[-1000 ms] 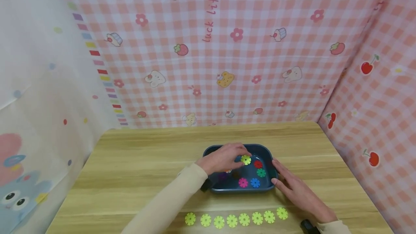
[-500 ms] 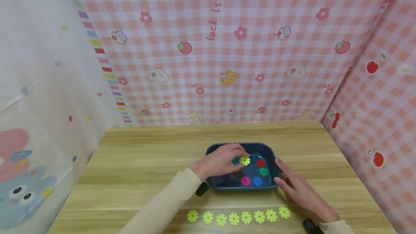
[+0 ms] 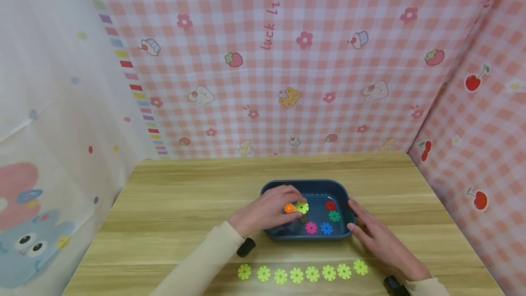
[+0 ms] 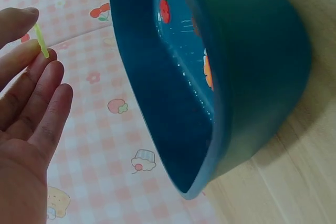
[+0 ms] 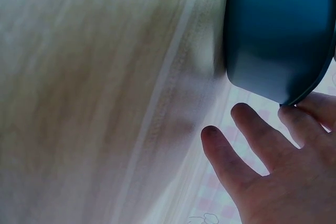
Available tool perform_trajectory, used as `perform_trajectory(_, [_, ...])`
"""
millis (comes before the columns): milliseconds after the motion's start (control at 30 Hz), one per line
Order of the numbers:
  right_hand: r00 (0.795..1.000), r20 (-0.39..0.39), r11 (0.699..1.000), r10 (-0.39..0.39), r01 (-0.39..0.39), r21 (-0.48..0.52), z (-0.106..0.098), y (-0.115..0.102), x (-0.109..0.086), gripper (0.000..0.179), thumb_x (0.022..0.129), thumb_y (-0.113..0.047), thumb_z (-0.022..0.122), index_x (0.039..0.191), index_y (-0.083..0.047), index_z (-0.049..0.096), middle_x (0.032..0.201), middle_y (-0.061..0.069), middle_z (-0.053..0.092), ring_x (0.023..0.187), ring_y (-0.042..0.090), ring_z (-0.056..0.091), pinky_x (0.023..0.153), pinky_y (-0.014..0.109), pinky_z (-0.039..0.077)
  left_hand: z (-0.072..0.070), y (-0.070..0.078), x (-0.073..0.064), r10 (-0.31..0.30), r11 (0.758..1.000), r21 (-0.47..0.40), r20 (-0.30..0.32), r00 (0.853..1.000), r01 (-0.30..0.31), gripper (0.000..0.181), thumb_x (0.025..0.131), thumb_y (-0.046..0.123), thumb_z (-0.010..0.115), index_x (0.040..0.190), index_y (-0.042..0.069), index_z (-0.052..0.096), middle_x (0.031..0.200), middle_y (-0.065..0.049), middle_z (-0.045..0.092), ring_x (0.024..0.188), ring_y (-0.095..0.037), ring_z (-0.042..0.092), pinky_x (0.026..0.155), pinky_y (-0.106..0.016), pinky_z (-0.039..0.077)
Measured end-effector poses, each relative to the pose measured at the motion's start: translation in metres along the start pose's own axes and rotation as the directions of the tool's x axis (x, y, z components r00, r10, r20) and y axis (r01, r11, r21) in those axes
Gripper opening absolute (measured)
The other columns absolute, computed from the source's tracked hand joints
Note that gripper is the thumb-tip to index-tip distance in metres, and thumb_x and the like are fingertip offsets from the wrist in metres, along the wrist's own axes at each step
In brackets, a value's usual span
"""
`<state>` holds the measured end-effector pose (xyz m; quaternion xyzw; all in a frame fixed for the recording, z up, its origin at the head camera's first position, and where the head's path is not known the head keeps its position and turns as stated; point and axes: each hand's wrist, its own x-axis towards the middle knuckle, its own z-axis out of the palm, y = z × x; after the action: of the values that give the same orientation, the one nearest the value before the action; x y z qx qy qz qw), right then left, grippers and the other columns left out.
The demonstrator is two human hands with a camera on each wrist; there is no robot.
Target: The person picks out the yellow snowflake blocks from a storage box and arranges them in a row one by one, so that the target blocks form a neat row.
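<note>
My left hand [image 3: 267, 209] is over the left part of a dark blue tray [image 3: 308, 239], pinching a yellow-green notched plastic disc [image 3: 302, 207] between thumb and finger. In the left wrist view the pinched disc [image 4: 42, 41] appears edge-on, apart from the tray's rim. Inside the tray lie an orange disc [image 3: 289, 208], a red one [image 3: 330, 205], a green one [image 3: 334, 216], a pink one [image 3: 311, 228] and a blue one [image 3: 326, 228]. My right hand [image 3: 378, 241] touches the tray's right end, its fingers extended and spread in the right wrist view.
A row of several yellow-green discs [image 3: 297, 275] lies on the wooden table [image 3: 185, 214], in front of the tray. Behind the table hangs a pink checked cloth [image 3: 263, 118], with more cloth at both sides. A black wrist device [image 3: 245, 247] sits under the left wrist.
My left hand, pinching the yellow-green disc, has moved slightly left over the tray, uncovering the orange disc. My right hand stays at the tray's right end. The head view has shifted slightly.
</note>
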<state>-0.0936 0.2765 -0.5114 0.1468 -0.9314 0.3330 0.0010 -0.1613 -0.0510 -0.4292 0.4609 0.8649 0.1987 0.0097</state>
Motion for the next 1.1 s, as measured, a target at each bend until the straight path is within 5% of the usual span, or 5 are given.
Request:
perform_trajectory(233, [1.0, 0.015, 1.0, 0.004, -0.005, 0.023, 0.001, -0.002, 0.003, 0.064, 0.109, -0.034, 0.054, 0.163, -0.007, 0.031, 0.166, 0.022, 0.03, 0.147, 0.047, 0.036, 0.112, 0.066, 0.034, -0.005, 0.001, -0.02, -0.039, 0.999, -0.025, 0.007, 0.999, 0.04, 0.038, 0.103, 0.033, 0.066, 0.135, 0.014, 0.068, 0.129, 0.0, 0.064, 0.122, -0.015, 0.059, 0.105, -0.031, 0.05])
perform_trajectory(1100, [1.0, 0.009, 1.0, 0.009, -0.009, 0.028, 0.0, 0.0, 0.004, 0.065, 0.109, -0.033, 0.055, 0.164, -0.009, 0.031, 0.166, 0.021, 0.03, 0.147, 0.047, 0.036, 0.111, 0.067, 0.034, -0.012, -0.003, -0.086, -0.066, 0.997, 0.04, -0.128, 0.99, 0.072, 0.034, 0.098, 0.027, 0.074, 0.127, 0.009, 0.072, 0.123, -0.002, 0.069, 0.116, -0.016, 0.064, 0.101, -0.032, 0.053])
